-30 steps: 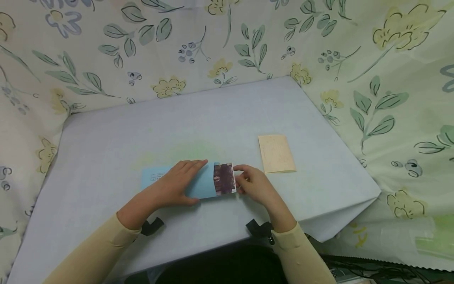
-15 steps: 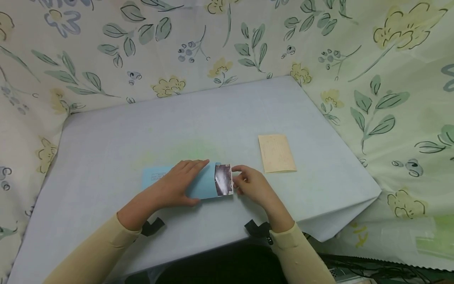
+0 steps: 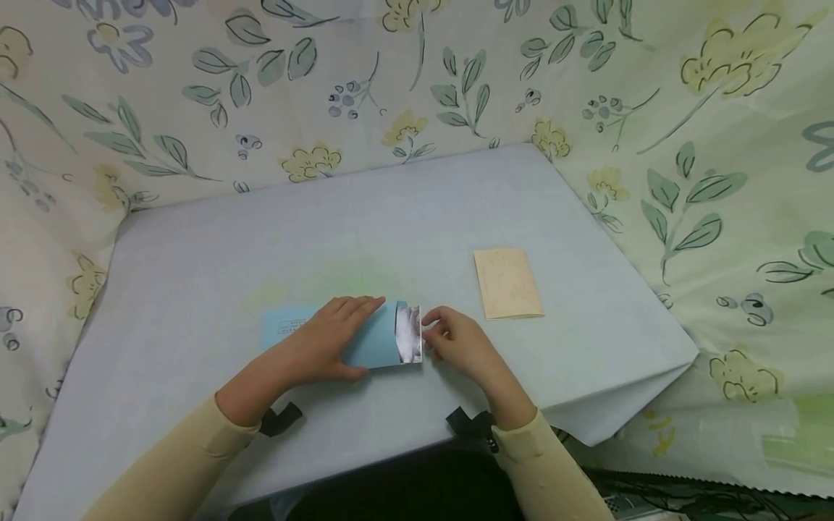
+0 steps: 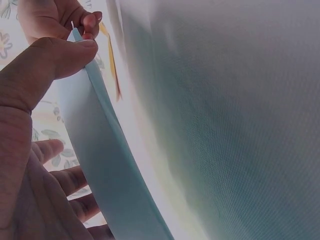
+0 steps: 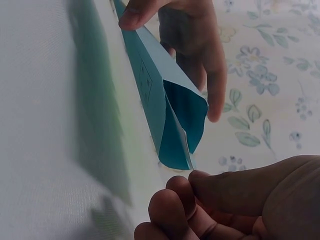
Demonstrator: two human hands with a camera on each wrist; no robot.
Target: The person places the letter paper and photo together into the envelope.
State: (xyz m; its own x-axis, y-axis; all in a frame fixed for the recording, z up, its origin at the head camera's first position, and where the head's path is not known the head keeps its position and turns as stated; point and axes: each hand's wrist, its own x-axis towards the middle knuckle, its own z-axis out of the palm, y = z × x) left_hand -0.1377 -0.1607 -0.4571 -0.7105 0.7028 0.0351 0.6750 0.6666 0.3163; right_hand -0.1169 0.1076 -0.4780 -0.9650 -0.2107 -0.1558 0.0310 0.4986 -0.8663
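A light blue envelope lies crosswise near the front of the table, its mouth facing right. My left hand spans it and grips its long edges, thumb on the near one and fingers on the far one. In the right wrist view the envelope's mouth bows wide. A printed card, dark and glossy with a white border, sticks a short way out of that mouth; the rest is hidden inside. My right hand pinches the card's outer end between thumb and curled fingers, seen closely in the right wrist view.
A tan folded card or small booklet lies to the right, beyond my right hand. A pale cloth covers the table. Floral curtains hang behind and at both sides. Dark cables show below the front right edge.
My right hand has moved left, sliding the card further into the envelope, so less of it shows. The left hand has stayed on the envelope.
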